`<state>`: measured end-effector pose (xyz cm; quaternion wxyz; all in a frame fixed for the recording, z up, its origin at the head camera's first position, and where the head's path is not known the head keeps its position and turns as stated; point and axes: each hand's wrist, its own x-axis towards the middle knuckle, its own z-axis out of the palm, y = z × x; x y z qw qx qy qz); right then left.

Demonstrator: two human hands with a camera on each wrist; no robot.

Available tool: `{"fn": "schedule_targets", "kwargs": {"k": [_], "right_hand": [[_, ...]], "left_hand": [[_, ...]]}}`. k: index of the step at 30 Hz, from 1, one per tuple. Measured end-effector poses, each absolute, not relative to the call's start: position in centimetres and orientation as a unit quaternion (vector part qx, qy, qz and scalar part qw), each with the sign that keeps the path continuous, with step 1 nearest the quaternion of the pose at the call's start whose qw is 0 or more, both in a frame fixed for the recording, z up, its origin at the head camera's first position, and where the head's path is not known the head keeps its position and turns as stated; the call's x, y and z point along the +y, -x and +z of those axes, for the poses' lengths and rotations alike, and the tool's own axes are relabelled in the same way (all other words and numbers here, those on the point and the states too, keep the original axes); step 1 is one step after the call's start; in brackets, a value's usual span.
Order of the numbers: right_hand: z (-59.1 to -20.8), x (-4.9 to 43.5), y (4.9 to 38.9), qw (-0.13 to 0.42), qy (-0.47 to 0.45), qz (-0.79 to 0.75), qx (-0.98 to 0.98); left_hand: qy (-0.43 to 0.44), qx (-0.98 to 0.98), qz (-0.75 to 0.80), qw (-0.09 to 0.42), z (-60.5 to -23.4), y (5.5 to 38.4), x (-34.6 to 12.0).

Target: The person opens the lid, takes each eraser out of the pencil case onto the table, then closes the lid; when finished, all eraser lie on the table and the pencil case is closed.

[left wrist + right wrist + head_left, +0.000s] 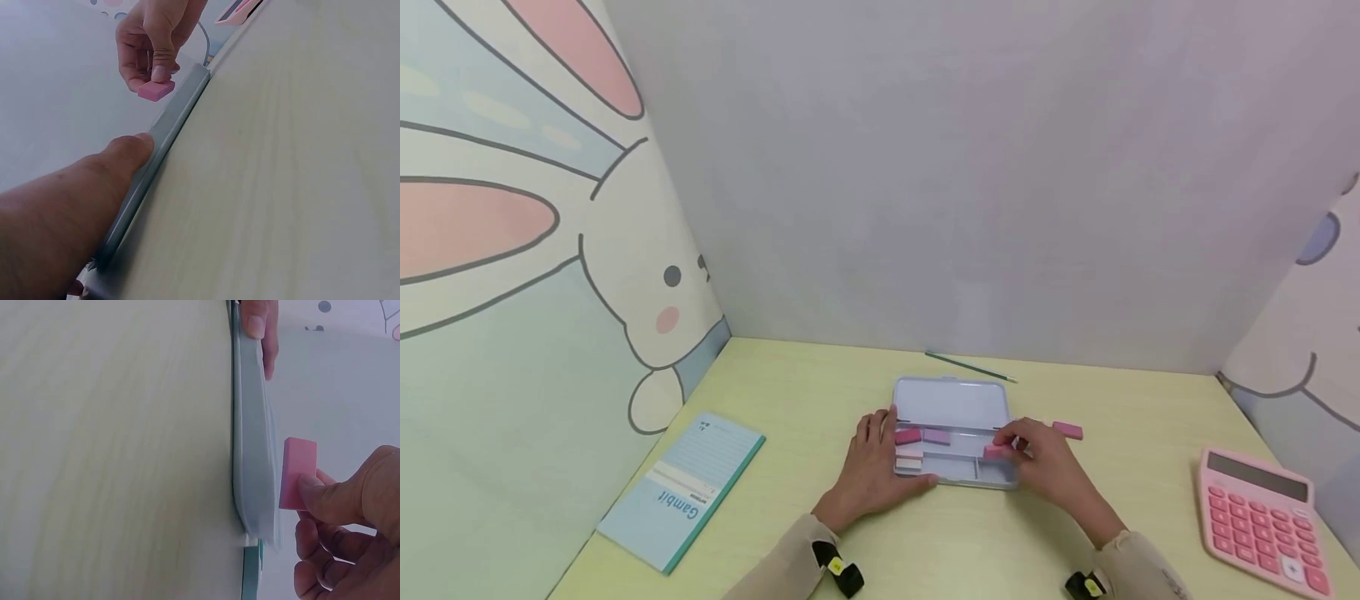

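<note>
An opened pale lilac pencil case [951, 402] lies on the table, its lid folded back. My left hand [874, 471] rests at its left side, thumb stretched along the front edge, which the left wrist view shows touching the front wall. With thumb and fingers my right hand [1047, 462] pinches a pink eraser [299, 472] over the right part of the case. Inside lie a dark pink eraser [907, 436], a lilac eraser [936, 437] and paler blocks [908, 459] at the front left. Another pink eraser [1067, 430] is on the table, right of the case.
A green pencil [970, 367] lies behind the case. At the left is a light blue notebook [688, 483], and a pink calculator [1262, 521] stands at the right. A grey wall [970, 183] and side panels with cartoon rabbits [647, 283] border the table.
</note>
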<state>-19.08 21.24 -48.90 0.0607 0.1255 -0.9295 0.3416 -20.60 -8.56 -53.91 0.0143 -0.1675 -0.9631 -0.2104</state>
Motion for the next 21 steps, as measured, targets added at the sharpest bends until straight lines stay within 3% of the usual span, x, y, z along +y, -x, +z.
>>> {"fn": "schedule_targets", "kwargs": {"k": [7, 15, 21], "right_hand": [[-49.6, 24.2, 19.0, 0.081, -0.118, 0.335, -0.931], [-49.4, 27.8, 19.3, 0.037, -0.055, 0.298, -0.952], [-49.4, 30.2, 19.8, 0.033, -0.045, 0.276, -0.960]], "left_hand": [[0.171, -0.964, -0.203, 0.019, -54.2, 20.6, -8.6], [0.168, -0.965, -0.200, 0.014, -54.0, 20.8, -8.5], [0.164, -0.965, -0.202, 0.012, -54.0, 20.7, -8.5]]}}
